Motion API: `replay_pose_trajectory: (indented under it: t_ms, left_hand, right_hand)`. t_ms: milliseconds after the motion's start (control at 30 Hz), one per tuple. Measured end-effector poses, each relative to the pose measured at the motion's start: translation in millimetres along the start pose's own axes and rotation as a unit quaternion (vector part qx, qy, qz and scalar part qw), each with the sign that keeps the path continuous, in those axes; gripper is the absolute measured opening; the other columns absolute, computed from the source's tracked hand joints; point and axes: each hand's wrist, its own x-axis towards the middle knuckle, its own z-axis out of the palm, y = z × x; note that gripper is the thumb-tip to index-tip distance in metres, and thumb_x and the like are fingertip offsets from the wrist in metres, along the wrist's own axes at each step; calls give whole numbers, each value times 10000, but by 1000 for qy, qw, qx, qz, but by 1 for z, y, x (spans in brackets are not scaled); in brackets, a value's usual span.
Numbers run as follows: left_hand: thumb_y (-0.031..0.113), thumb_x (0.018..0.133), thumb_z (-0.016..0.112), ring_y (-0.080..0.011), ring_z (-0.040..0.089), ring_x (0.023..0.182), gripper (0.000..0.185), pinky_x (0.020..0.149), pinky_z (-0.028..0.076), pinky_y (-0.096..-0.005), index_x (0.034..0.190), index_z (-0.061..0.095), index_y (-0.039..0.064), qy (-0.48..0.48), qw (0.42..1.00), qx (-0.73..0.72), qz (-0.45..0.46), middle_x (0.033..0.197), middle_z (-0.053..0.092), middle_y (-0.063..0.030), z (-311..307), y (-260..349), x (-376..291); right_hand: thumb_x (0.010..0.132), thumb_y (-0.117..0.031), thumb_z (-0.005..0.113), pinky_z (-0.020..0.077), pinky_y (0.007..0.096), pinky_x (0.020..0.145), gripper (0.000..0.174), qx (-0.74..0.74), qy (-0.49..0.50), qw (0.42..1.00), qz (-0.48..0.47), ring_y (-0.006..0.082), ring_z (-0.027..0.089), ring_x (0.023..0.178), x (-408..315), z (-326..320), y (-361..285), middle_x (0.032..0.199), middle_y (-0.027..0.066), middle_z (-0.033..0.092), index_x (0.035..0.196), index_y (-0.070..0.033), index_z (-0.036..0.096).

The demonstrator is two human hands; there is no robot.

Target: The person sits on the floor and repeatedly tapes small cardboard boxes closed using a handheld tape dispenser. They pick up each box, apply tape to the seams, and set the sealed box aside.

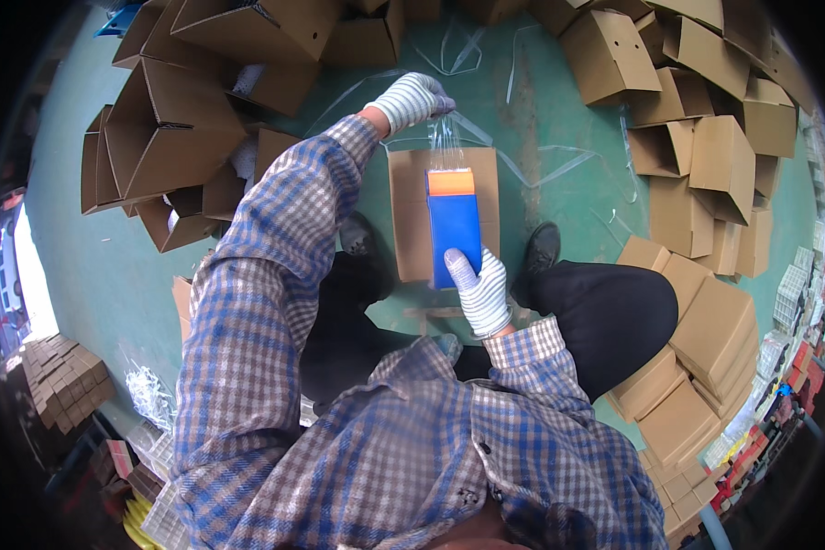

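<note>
My right hand, in a striped knit glove, grips the near end of a slim blue box with an orange end band. The thumb lies on its upper face. Farther out, my left hand, gloved alike, pinches clear plastic film. That film is stretched in creases between the fingers and the orange end. Beneath the blue box, between my feet, is a brown cardboard piece; whether it is a flat sheet or a closed carton I cannot tell.
Open cardboard cartons crowd the left front, and more cartons are heaped at the right. Flattened-looking cardboard stacks lie beside my right knee. Loose clear strapping trails over the green floor. Shredded white strips lie at left.
</note>
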Motion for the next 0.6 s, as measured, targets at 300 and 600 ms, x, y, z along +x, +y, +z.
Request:
replay_pose_trajectory:
  t_ms: [300,600]
  left_hand:
    - [168,814,767,-169,617,715,182,715,513,-341,911,755,14,-112,986,-79,-92,770,704,-76,19,-53,20]
    - [313,791,773,-180,658,896,371,824,519,-379,1029,744,29,-192,970,130,79,992,739,-90,28,-74,19]
  right_hand:
    - [938,-291,673,516,269,641,328,2,13,999,33,99,619,710,14,6,-7,827,48,674,1011,28,650]
    - [926,-290,674,506,299,649,335,-36,33,999,5,97,593,726,12,6,2,829,45,677,1001,36,659]
